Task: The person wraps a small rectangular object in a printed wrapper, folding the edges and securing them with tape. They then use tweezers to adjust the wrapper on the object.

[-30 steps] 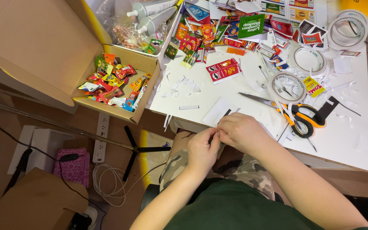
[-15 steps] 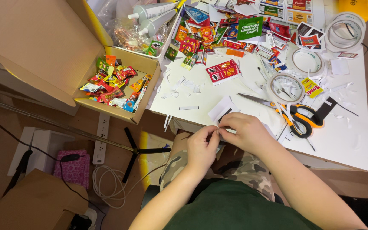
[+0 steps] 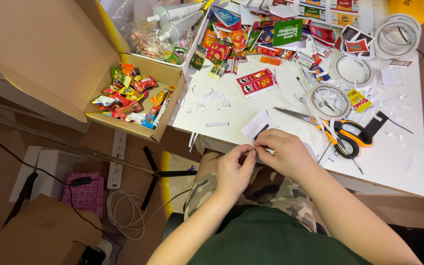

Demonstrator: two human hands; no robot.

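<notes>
Pinching tiny paper piece [image 3: 254,148] | between both hands' fingertips | table edge [image 3: 271,156]

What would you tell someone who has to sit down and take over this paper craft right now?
Left hand and right hand: fingertips pinched together at the table's near edge, on something too small to make out.
White table: scissors with orange and black handles lie just right of the hands, tape rolls behind them, white paper scraps and small printed cutouts further back.
Cardboard box at the table's left holds many finished-looking tiny colourful packets.
Done: plenty of pieces cut out.
Left: what the hands pinch, and the loose cutouts.
</notes>
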